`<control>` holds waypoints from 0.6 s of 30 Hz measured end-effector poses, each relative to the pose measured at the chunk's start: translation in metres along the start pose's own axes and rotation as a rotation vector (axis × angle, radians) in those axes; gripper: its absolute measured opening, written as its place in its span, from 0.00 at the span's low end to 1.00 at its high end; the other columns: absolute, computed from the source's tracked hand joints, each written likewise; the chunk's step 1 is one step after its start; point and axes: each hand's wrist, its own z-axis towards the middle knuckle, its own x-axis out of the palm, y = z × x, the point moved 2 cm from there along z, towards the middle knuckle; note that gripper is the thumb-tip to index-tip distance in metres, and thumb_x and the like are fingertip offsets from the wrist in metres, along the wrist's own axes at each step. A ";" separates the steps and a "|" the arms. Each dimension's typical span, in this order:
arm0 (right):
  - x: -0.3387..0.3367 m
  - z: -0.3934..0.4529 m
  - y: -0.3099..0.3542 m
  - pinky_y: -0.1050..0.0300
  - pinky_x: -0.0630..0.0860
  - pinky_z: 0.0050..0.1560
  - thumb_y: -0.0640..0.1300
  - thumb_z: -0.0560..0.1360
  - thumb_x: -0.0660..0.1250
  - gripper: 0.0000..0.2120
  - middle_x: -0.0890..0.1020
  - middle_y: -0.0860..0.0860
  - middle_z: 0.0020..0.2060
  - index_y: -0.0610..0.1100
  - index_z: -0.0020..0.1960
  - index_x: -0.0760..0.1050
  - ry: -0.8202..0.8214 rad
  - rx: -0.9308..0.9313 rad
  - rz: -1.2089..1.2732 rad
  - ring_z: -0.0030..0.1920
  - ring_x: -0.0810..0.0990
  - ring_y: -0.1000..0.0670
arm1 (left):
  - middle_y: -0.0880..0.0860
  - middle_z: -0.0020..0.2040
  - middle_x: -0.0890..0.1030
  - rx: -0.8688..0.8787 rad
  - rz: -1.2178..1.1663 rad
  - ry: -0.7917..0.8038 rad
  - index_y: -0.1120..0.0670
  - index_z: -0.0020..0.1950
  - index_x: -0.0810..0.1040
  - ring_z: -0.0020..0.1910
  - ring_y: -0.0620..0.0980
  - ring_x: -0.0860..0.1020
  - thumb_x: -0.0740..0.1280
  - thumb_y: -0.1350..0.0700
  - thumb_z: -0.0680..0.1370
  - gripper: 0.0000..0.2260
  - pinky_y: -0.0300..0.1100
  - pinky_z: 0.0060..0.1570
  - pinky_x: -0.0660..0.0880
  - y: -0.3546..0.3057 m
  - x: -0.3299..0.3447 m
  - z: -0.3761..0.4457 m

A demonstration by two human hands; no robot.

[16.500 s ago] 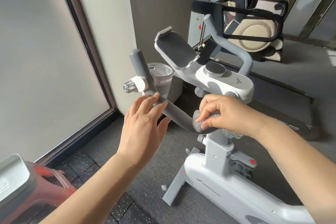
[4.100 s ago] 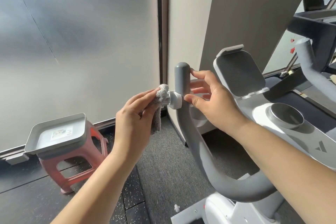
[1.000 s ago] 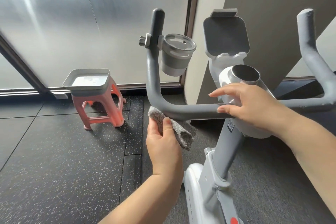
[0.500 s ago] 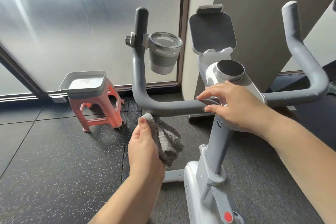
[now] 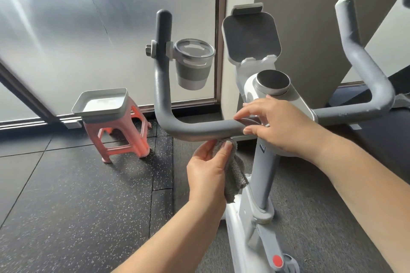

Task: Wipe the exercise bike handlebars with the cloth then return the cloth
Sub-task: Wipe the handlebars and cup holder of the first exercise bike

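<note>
Head view: the person stands over a white exercise bike (image 5: 248,235), looking down at both hands on the grey handlebars (image 5: 199,129).
Left hand: the left hand (image 5: 207,173) grips the grey cloth (image 5: 236,175), fingers curled round it, pressing its top edge up against the underside of the bar, close to the centre post.
Right hand: the right hand (image 5: 279,125) is wrapped over the bar where it meets the white console, steadying it; it holds nothing else.
Cloth: bunched in the left palm, with its loose tail hanging down beside the post.
Nearby: a cup holder (image 5: 193,65) clamped on the left upright, a grey tray (image 5: 99,106) on a pink stool (image 5: 124,139) by the window.
Risk one: the hanging tail could snag on the post or slip out of the palm if the grip eases, since only the top edge touches the bar.
Risk two: the right-hand bar might be skipped; I cannot tell from here whether it has been wiped.
Change: half a second ago the cloth was under the bend on the left; it has now slid inward along the bar towards the right hand, which has stayed put.
Return spot: probably the tray, though that is my guess.
</note>
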 end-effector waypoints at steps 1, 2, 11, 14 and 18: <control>-0.001 -0.001 0.000 0.75 0.60 0.48 0.43 0.73 0.71 0.15 0.79 0.55 0.60 0.53 0.58 0.79 0.009 0.001 0.001 0.62 0.72 0.52 | 0.53 0.46 0.85 0.008 0.003 0.015 0.56 0.51 0.81 0.43 0.48 0.82 0.72 0.64 0.71 0.10 0.44 0.50 0.76 0.000 0.001 0.000; -0.003 -0.001 0.000 0.75 0.60 0.49 0.42 0.73 0.71 0.15 0.78 0.54 0.60 0.53 0.58 0.79 0.013 -0.002 0.002 0.61 0.73 0.52 | 0.54 0.45 0.85 0.017 0.007 0.024 0.56 0.51 0.81 0.40 0.49 0.82 0.72 0.64 0.71 0.10 0.44 0.45 0.77 -0.001 0.000 -0.001; -0.014 -0.007 -0.007 0.87 0.57 0.49 0.31 0.73 0.66 0.19 0.80 0.53 0.60 0.50 0.57 0.81 -0.023 -0.016 0.081 0.57 0.69 0.64 | 0.53 0.45 0.85 0.059 -0.037 -0.009 0.57 0.53 0.80 0.45 0.52 0.81 0.73 0.60 0.66 0.15 0.56 0.58 0.74 0.000 -0.009 0.001; -0.013 -0.007 -0.007 0.88 0.56 0.49 0.31 0.73 0.65 0.19 0.79 0.53 0.61 0.50 0.57 0.81 -0.012 -0.026 0.084 0.59 0.70 0.64 | 0.52 0.42 0.85 0.031 0.007 0.048 0.56 0.50 0.81 0.42 0.47 0.83 0.71 0.65 0.71 0.10 0.42 0.48 0.77 0.011 0.015 0.003; -0.014 -0.007 -0.009 0.88 0.56 0.49 0.31 0.74 0.65 0.18 0.79 0.52 0.62 0.50 0.56 0.81 0.002 -0.029 0.086 0.56 0.66 0.67 | 0.52 0.45 0.85 0.009 0.053 0.103 0.54 0.49 0.82 0.46 0.50 0.83 0.72 0.64 0.72 0.08 0.44 0.52 0.77 0.023 0.040 0.002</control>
